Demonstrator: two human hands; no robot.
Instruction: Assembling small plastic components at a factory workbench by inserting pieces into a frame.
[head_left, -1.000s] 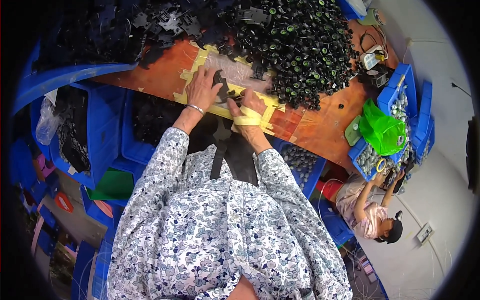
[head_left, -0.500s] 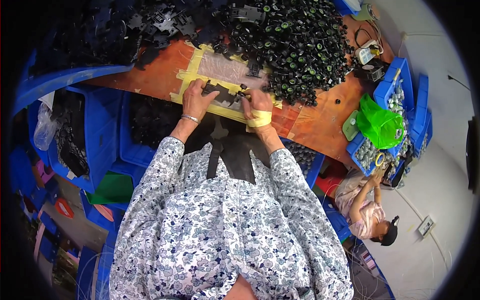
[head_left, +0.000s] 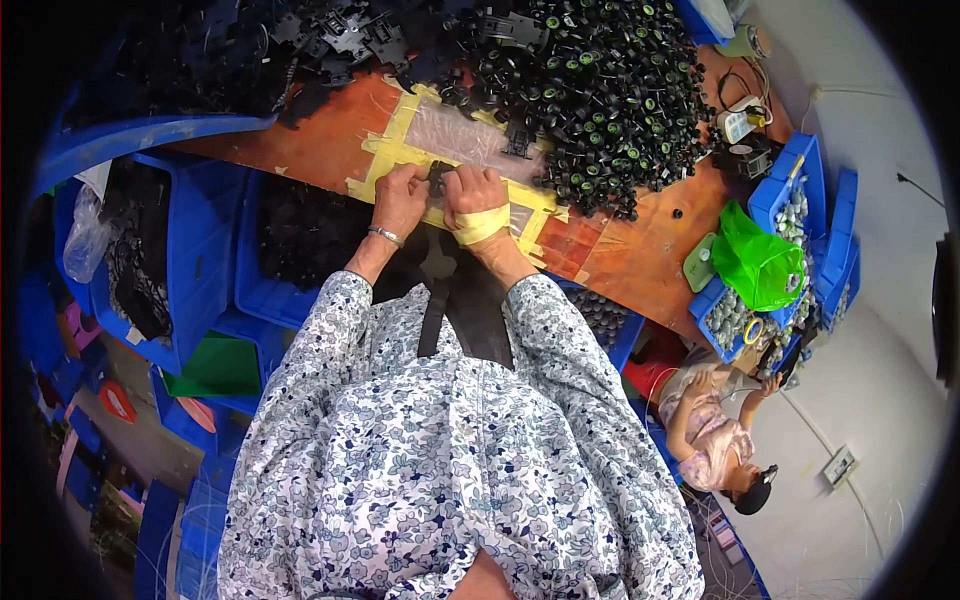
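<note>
My left hand (head_left: pixel 400 198) is closed, its fingertips pinched on the left end of a black plastic toy-car chassis (head_left: pixel 437 176). My right hand (head_left: pixel 473 196), with yellow tape around its wrist, curls over the chassis from the right. Most of the part is hidden behind the fingers, and whether an axle is in the right hand cannot be seen. Both hands are over a clear sheet (head_left: pixel 455 137) fixed to the wooden table (head_left: pixel 310 150) with yellow tape. Just beyond them, another small black plastic part (head_left: pixel 517 141) lies near the sheet's right side.
Black wheels on axles (head_left: pixel 620 110), some with green hubs, are heaped at the back right. Black chassis parts (head_left: pixel 350 40) pile up at the back left. Blue bins (head_left: pixel 205 260) stand below left. A green bag (head_left: pixel 757 258) rests on right-hand bins; a co-worker (head_left: pixel 708 440) sits beyond.
My right hand has moved left, close to the left hand, and now covers much of the chassis that showed between them. The co-worker's hands have moved apart.
</note>
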